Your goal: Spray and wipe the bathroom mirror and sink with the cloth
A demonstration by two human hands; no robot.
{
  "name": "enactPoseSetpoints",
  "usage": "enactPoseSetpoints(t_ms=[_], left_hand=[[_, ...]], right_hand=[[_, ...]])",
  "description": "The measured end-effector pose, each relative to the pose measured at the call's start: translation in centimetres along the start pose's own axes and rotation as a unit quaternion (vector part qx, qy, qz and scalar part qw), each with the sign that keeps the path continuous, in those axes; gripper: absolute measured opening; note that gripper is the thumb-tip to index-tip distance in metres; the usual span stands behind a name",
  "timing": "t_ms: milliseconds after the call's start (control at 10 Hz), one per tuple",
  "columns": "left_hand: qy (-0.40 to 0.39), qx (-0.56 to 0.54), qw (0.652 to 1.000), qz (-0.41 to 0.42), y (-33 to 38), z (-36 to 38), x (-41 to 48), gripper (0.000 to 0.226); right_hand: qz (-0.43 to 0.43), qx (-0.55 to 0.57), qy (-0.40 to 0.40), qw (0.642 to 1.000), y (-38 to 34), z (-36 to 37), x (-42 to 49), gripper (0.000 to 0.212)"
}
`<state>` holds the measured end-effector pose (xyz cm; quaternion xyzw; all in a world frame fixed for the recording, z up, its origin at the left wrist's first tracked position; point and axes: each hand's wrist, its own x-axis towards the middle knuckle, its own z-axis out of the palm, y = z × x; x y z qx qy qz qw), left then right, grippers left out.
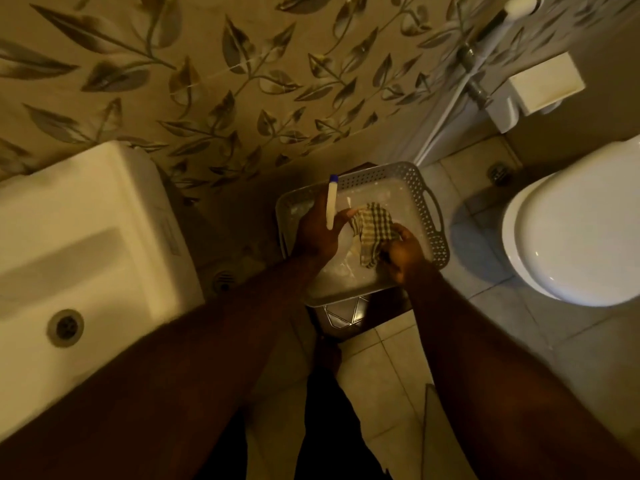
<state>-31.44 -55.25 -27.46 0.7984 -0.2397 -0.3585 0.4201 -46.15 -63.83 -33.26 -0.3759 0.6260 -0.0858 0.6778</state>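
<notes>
My left hand (317,232) grips a white spray bottle (331,207) with a blue tip that points up and away from me. My right hand (403,252) holds a checked cloth (372,228), which hangs bunched between both hands. Both hands are over a grey perforated basket (434,223) that rests on a dark stool. The white sink (79,244) with its round drain (65,328) is at the left, beside my left forearm. No mirror is in view.
A white toilet (575,226) with its lid down stands at the right. A white toilet-paper holder (540,84) and a hose (446,109) hang on the wall above it. Leaf-patterned tiles cover the back wall. A floor drain (223,280) lies beneath the sink's edge.
</notes>
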Motion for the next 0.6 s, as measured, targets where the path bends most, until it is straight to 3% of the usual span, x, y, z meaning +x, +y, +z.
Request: enactPoseSetpoints(t_ms=[300,600], left_hand=[[0.026,0.015,1.0,0.003,-1.6,0.0,-1.9,0.073],[-0.021,0.049,0.996,-0.076,-3.1,-0.6,-3.7,0.112]], right_hand=[[-0.049,-0.191,0.07,0.978,-0.3,-0.3,-0.4,0.059],[-0.137,-0.243,0.038,0.959,-0.8,0.7,-4.6,0.046]])
